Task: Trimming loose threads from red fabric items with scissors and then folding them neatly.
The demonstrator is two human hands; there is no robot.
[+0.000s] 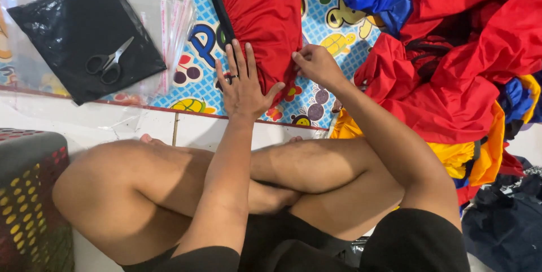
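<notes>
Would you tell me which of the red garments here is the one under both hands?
The folded red garment on the patterned mat, under the left hand and right hand. The other red clothes lie loose, untouched, in the pile at right.

red cloth | soft, folded into a neat bundle, black band along its left edge | lies flat on the cartoon mat
</notes>
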